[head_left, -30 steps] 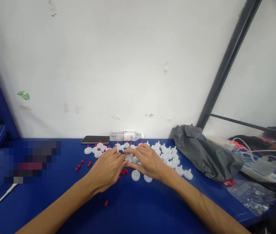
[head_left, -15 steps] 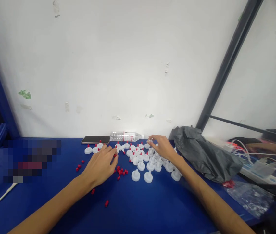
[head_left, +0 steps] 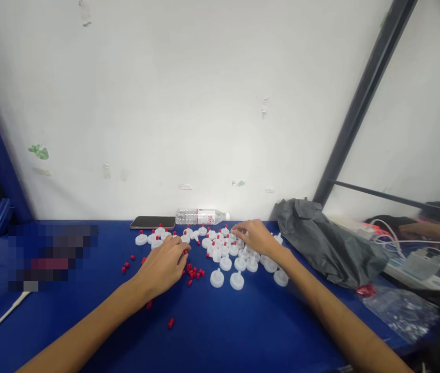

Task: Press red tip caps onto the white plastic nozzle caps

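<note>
My left hand point(head_left: 164, 263) is curled palm down over the left part of the table, a small red cap point(head_left: 185, 252) pinched at its fingertips. Just right of it lies a loose cluster of red caps point(head_left: 193, 273). My right hand point(head_left: 258, 238) reaches in from the right, thumb and finger closed around the top of a white nozzle lid point(head_left: 233, 236); the fingers partly hide it. Around that hand stand many round white lids with thin spouts, such as the bare-spouted lid point(head_left: 236, 281) in front. Several lids farther left, like one lid point(head_left: 141, 239), carry red tips.
Against the wall lie a phone point(head_left: 152, 223) and a clear water bottle point(head_left: 204, 216). A grey plastic bag point(head_left: 328, 246) sits at right, beside a power strip with cables point(head_left: 424, 269) and a clear bag point(head_left: 402, 313). Another person's arm point(head_left: 433, 230) shows at far right.
My right hand has moved slightly left and down onto the white lids. My left hand stays nearly in place, with the red cap still at its fingertips.
</note>
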`<state>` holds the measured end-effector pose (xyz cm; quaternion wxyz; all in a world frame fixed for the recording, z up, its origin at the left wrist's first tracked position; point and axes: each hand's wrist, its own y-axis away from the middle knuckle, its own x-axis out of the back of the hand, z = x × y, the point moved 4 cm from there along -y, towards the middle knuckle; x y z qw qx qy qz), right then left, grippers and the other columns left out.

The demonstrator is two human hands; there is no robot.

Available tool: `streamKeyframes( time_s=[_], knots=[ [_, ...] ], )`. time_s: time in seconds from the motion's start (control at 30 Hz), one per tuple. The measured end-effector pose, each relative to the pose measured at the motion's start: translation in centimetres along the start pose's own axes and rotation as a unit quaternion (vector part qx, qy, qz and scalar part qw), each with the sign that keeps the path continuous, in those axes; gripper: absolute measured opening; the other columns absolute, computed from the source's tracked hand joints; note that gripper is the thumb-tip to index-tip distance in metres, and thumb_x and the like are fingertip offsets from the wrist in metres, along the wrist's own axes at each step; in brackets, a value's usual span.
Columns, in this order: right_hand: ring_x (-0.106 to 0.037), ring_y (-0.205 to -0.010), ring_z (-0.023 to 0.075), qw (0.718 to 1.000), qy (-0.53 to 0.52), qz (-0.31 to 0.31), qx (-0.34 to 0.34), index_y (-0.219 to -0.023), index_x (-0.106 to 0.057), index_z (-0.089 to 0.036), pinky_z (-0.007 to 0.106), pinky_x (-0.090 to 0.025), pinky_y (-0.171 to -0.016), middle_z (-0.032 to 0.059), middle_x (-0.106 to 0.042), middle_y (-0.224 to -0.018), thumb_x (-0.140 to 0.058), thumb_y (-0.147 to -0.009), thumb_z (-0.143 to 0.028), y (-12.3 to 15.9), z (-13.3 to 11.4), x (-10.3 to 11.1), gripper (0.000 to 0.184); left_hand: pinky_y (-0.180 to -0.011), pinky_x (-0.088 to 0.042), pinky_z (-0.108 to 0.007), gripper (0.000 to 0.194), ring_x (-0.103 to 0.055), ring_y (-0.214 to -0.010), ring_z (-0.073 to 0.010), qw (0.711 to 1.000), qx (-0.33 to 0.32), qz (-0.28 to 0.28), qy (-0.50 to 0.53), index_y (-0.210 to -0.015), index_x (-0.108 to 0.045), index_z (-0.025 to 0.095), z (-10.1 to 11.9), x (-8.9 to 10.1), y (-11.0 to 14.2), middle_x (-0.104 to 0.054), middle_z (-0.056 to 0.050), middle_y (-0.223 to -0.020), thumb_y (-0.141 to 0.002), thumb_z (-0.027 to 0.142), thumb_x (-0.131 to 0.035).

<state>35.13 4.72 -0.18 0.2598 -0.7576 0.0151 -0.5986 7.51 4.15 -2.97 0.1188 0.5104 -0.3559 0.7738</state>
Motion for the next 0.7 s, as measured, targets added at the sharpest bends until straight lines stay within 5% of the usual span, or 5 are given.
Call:
streamKeyframes(
  time_s=[0.2, 0.4, 0.7],
  knots=[
    [-0.068, -0.089, 0.0218, 0.998, -0.049, -0.029, 0.005, -0.1, -0.075, -0.025, 0.033, -0.048, -0.081, 0.0035, -0.077, -0.096, -0.053, -0.097, -0.047, 0.3, -0.7, 1.7, 0.031, -0.075, -0.05, -0.04, 0.022, -0.062, -0.096, -0.0283, 1.0, -0.003, -0.02, 0.004, -0.093, -0.069, 0.023, 0.2, 0.1, 0.1, -0.069, -0.009, -0.096, -0.092, 0.023, -0.047],
    [-0.067, -0.078, 0.0207, 0.988, -0.107, -0.108, 0.018, -0.081, -0.078, -0.027, 0.028, -0.048, -0.066, 0.0007, -0.076, -0.083, -0.077, -0.078, -0.05, 0.7, -1.3, 2.0, 0.023, -0.076, -0.05, -0.04, 0.027, -0.061, -0.096, -0.0271, 1.0, 0.001, -0.023, 0.009, -0.094, -0.069, 0.023, 0.4, 0.4, 0.1, -0.069, -0.008, -0.097, -0.096, 0.024, -0.042],
    [-0.068, -0.106, 0.0165, 0.972, -0.235, -0.01, 0.019, -0.111, -0.056, -0.025, 0.031, -0.053, -0.09, 0.0042, -0.072, -0.122, -0.047, -0.101, -0.039, 0.8, -3.6, 2.8, 0.02, -0.083, -0.051, -0.04, 0.026, -0.059, -0.104, -0.0256, 1.0, 0.002, 0.003, 0.019, -0.1, -0.065, 0.023, 1.5, 1.3, -0.1, -0.07, -0.006, -0.103, -0.098, 0.024, -0.039]
  ],
)
